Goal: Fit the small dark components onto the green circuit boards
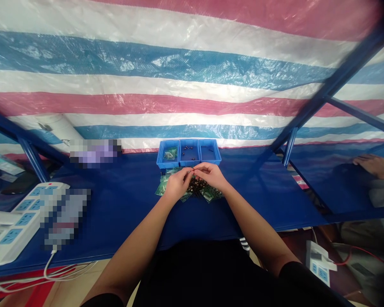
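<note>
Step, we judge: working small parts | left hand (176, 184) and right hand (212, 175) pinched tip-to-tip, contents unclear | parts pile (196, 186) beneath, trays (188, 162) beyond | next needs steady fingertips

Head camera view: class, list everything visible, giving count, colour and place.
Tarp: one, red, white and blue stripes, behind the table.
Table cover: one, blue, across the middle.
Bins: three, blue, row at the table's back.
Packets: several, green, before the bins.
Small parts: a pile, dark, among the packets.
Power strip: one, white, left edge.
Co-worker's hand: one, far right.
Left hand: one, above the parts.
Right hand: one, fingers meeting the left hand's.
</note>
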### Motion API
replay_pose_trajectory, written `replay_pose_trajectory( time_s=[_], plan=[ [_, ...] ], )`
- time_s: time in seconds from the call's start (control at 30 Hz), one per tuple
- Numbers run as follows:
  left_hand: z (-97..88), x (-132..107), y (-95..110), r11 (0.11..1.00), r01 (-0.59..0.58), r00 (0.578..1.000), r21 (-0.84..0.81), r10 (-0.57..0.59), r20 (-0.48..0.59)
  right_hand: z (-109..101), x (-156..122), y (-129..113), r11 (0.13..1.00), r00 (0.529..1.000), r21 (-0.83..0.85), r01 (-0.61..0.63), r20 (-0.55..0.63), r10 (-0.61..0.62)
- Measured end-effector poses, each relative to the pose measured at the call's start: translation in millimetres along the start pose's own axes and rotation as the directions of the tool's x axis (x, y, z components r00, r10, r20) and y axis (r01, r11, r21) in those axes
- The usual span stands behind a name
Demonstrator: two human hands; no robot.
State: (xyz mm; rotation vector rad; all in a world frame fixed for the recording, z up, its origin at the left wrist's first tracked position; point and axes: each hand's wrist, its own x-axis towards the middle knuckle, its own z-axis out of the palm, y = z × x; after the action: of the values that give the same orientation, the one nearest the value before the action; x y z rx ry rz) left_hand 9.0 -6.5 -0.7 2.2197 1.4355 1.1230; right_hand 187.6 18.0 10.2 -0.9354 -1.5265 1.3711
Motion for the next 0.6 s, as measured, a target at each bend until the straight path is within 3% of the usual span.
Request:
replay_pose_trajectory(
  time_s=[0.23, 0.6],
  plan=[
    [-2.0, 0.4, 0.5, 0.997, 0.056, 0.998, 0.053, -0.056, 0.016, 4.2, -0.2, 4.8, 0.996, 0.996, -0.022, 0.082, -0.018, -0.082],
    [-0.3, -1.0, -2.1, 0.999, 0.033, 0.999, 0.007, -0.033, -0.029, 3.1, -1.8, -4.1, 0.999, 0.998, -0.024, 0.04, -0.037, -0.041]
  ],
)
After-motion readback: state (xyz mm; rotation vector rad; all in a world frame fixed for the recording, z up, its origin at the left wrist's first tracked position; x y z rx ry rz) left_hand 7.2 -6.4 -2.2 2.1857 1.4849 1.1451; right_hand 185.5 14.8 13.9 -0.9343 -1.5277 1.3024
